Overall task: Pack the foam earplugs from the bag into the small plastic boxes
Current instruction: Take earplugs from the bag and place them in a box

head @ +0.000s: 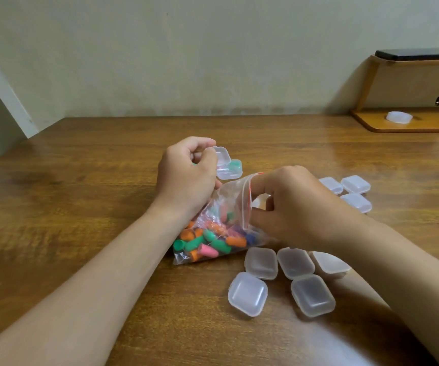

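1. Where stuff is: the bag point(213, 220) of earplugs point(208, 243) is lying on the table point(67, 207) right between the two forearms. The open box point(226, 165) is sitting just beyond it, lid tipped up, with something green lying inside.
2. The right hand point(300, 207) is pinching the red-striped mouth of the bag, index finger hooking over the rim and thumb pressing in from below; it looks like it's propping the mouth open.
3. The left hand point(186, 175) is curling its fingers in tight, tips right at the open box's lid; honestly can't tell if it's pinching the lid, a plug, or nothing; its heel is touching the bag's upper edge.
4. The bit that matters: the bag's long axis is running on a slant, sealed bottom near-left, mouth far-right and raised; the mouth is pointing up toward the right hand, so the plugs are piling at the low near end by the left wrist. The left hand is the one nearer the open box; the right is owning the mouth.
5. My guess: whichever fingers are going in next are reaching down along that slant, toward the person; the closed boxes point(260, 262) by the right forearm are waiting their turn.
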Demonstrator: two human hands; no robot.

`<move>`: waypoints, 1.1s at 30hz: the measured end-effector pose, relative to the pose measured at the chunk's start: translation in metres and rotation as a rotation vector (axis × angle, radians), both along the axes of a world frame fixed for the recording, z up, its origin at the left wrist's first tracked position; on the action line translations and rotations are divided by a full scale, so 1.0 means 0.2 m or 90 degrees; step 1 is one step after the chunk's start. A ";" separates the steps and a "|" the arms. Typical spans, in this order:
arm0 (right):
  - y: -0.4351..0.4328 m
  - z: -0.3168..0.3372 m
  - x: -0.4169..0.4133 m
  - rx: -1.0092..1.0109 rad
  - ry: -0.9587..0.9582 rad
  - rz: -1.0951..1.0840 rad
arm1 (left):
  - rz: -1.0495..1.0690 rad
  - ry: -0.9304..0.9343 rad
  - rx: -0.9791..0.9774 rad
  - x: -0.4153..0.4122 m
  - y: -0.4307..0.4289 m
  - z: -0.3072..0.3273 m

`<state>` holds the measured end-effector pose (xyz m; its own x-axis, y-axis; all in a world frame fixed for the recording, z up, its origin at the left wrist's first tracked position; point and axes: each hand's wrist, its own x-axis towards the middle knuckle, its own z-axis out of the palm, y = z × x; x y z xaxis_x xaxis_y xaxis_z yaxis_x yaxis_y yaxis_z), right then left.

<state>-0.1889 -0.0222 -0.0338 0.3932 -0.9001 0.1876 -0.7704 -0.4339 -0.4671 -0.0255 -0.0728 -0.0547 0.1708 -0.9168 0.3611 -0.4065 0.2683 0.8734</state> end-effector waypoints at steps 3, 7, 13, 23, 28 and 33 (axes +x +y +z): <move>-0.01 -0.02 0.01 -0.009 0.031 -0.009 | 0.006 -0.002 0.001 0.00 0.00 0.00; -0.02 -0.02 0.03 0.003 0.044 0.006 | 0.006 -0.022 -0.003 0.00 0.00 0.00; -0.02 -0.03 0.05 0.014 0.067 -0.015 | 0.004 -0.037 0.004 0.00 0.00 0.00; -0.02 0.00 0.01 0.053 0.060 0.064 | -0.013 -0.025 0.012 -0.01 0.01 0.00; -0.01 0.00 0.01 0.050 0.049 0.081 | -0.017 -0.023 0.012 -0.01 0.02 0.00; 0.00 0.01 0.02 0.062 0.049 0.090 | -0.013 -0.024 0.001 -0.01 0.02 0.00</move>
